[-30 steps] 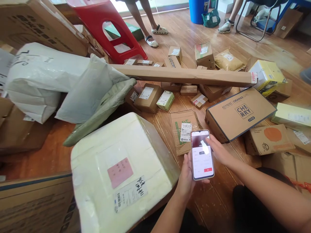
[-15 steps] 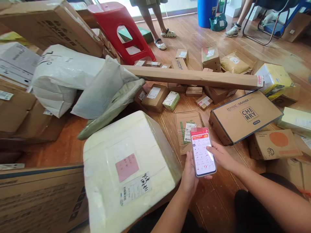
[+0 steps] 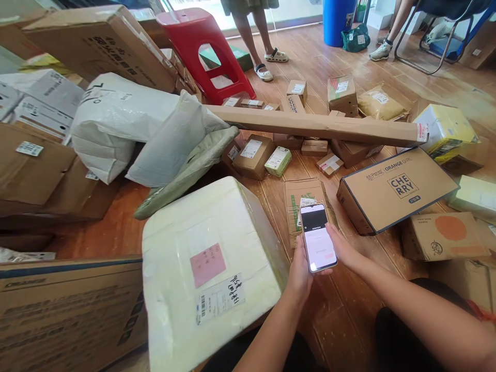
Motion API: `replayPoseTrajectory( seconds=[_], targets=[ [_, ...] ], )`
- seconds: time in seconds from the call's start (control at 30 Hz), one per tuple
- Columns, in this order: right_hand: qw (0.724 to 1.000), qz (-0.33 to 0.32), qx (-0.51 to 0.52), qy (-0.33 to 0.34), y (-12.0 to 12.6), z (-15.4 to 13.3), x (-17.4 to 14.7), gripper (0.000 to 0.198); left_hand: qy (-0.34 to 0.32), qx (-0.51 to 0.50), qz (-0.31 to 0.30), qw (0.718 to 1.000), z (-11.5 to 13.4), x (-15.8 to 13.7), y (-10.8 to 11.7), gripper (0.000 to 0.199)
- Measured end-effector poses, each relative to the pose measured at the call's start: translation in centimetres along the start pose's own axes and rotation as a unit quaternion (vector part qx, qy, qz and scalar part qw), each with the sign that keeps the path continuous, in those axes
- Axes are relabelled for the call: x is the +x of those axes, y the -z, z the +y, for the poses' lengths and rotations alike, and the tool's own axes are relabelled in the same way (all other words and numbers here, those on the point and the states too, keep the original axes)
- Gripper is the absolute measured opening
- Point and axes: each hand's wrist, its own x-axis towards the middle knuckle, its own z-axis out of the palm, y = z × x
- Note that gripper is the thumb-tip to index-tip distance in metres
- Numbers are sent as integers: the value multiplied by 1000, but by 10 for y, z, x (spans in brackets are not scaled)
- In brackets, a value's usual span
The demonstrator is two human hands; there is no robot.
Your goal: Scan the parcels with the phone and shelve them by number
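Observation:
A smartphone (image 3: 318,238) lies tilted in my hands, its screen black at the top and white below with a pink button. My left hand (image 3: 300,269) wraps round its left edge and lower back, with fingertips showing past the bottom right. My right hand (image 3: 344,249) holds the right edge, the thumb against the screen's side. Beneath the phone's top end is a flat brown carton with a label (image 3: 296,199). Close by on the left stands a large whitish foam box (image 3: 170,248) bearing a pink note (image 3: 208,265) and a handwritten shipping label (image 3: 220,298).
A long narrow carton (image 3: 321,126) spans several small parcels. To the right lies a CHERRY carton (image 3: 426,194). White bags (image 3: 120,106) and large boxes crowd the left. A red stool (image 3: 211,57) leans behind. One person stands at the back; another person's leg shows near a chair.
The phone's screen has switched from a red-topped page of icons to a black and white page. My right hand has moved from the screen to the phone's right edge. The view shifted slightly left.

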Motion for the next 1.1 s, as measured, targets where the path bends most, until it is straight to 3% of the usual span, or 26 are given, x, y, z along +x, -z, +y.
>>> replayPoseTrajectory(
  seconds=[0.33,0.67,0.87,1.1],
  targets=[
    [997,-65,41,6,6,15,6,81,-3,-11,-28,1000,-2,0,3,53],
    [998,-61,32,11,5,12,2,77,-19,-20,-65,997,-10,5,14,52],
    [997,-7,74,4,3,-14,-3,61,-23,-19,-87,996,-12,6,15,57],
    [986,99,134,-1,9,-57,-11,56,-13,97,-165,981,-21,3,15,75]
  ],
)
